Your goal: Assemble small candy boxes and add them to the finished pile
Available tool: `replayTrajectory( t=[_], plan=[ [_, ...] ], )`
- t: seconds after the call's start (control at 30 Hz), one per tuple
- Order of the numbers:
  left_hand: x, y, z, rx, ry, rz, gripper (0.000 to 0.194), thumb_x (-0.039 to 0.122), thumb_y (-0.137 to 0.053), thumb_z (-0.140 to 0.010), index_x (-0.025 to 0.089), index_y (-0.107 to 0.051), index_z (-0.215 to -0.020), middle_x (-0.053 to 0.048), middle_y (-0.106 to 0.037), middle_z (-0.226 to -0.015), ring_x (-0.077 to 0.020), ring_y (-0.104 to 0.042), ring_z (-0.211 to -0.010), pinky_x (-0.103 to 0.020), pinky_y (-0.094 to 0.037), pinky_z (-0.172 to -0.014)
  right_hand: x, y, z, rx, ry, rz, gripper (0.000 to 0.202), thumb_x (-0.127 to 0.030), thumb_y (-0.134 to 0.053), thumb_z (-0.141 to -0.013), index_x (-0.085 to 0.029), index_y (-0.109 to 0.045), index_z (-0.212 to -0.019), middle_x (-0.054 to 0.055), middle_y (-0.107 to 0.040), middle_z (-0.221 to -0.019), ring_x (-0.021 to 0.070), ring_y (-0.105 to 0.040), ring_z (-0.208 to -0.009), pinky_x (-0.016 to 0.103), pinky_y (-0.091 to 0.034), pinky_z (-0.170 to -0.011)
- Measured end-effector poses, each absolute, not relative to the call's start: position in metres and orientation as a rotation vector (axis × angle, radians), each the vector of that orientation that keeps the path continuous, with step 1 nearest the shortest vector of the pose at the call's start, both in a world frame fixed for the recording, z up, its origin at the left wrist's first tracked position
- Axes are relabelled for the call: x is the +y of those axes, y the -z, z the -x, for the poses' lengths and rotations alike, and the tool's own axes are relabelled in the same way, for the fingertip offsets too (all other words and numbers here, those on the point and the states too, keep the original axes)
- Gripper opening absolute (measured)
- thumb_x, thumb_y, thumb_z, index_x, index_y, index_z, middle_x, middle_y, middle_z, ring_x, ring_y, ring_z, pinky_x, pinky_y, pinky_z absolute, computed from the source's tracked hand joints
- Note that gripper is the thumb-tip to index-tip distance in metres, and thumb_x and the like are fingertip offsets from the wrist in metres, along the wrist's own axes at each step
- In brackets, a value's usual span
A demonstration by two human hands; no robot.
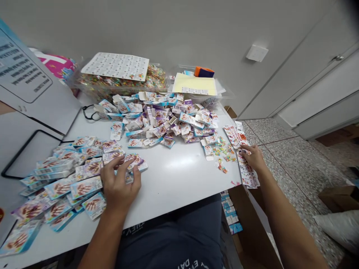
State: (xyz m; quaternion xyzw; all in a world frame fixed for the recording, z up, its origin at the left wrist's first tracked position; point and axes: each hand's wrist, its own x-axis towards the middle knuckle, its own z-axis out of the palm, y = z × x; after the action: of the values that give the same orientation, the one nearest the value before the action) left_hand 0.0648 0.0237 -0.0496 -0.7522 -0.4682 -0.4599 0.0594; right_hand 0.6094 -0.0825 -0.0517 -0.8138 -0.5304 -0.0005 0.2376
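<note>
My left hand (119, 183) rests at the right edge of a heap of small printed boxes (86, 186), fingers apart and touching the boxes there. At the table's right edge, my right hand (252, 157) has its thumb and fingers closed on the printed sheets (248, 172), which hang slightly over the edge. Small packets of colourful beads (221, 149) lie left of the sheets. Across the middle back spreads a pile of small boxes (168, 119), several with open flaps.
Behind the pile stand a clear tub of colourful packets (112, 84) with a sticker sheet on it and another tub with yellow paper (193, 84) and an orange-and-purple object (204, 71). A cardboard carton (249, 224) with boxes is below the table.
</note>
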Motion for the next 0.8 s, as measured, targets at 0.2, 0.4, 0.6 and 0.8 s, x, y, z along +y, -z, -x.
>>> replayTrajectory(
  t=[0.2,0.4,0.6,0.8],
  plan=[
    [0.024,0.050,-0.067,-1.407,1.396,2.300,0.031,0.018,-0.068,-0.084,0.020,-0.066,-0.115,-0.017,-0.058,-0.123,-0.0327,-0.060,-0.110,-0.050,-0.051,-0.096,-0.102,0.037,-0.617,-1.448,0.044,2.163,0.042,-0.047,-0.059,-0.087,-0.018,-0.074,-0.114,0.013,-0.074,-0.099,0.0320,-0.058,-0.102,0.051,-0.042,-0.099],
    [0.027,0.051,-0.075,-1.253,1.449,2.313,0.033,0.014,-0.070,-0.081,0.017,-0.067,-0.114,-0.017,-0.061,-0.120,-0.0323,-0.062,-0.108,-0.047,-0.054,-0.090,-0.100,0.042,-0.633,-1.464,-0.044,2.194,0.062,-0.059,-0.068,-0.081,-0.021,-0.066,-0.130,0.015,-0.061,-0.140,0.0350,-0.048,-0.133,0.050,-0.036,-0.112],
    [0.026,0.053,-0.071,-1.240,1.453,2.313,0.035,0.013,-0.072,-0.080,0.017,-0.067,-0.115,-0.019,-0.061,-0.120,-0.0336,-0.062,-0.107,-0.048,-0.053,-0.091,-0.085,0.057,-0.634,-1.412,-0.121,2.243,0.053,-0.055,-0.078,-0.073,-0.022,-0.076,-0.115,0.014,-0.069,-0.126,0.0334,-0.058,-0.125,0.049,-0.041,-0.108],
    [0.026,0.052,-0.074,-1.247,1.461,2.327,0.031,0.013,-0.070,-0.082,0.018,-0.068,-0.112,-0.017,-0.062,-0.118,-0.0315,-0.062,-0.104,-0.045,-0.053,-0.089,-0.090,0.058,-0.614,-1.132,0.173,2.164,0.044,-0.057,-0.074,-0.074,-0.015,-0.081,-0.086,0.018,-0.074,-0.103,0.0376,-0.061,-0.115,0.061,-0.033,-0.110]
  ],
)
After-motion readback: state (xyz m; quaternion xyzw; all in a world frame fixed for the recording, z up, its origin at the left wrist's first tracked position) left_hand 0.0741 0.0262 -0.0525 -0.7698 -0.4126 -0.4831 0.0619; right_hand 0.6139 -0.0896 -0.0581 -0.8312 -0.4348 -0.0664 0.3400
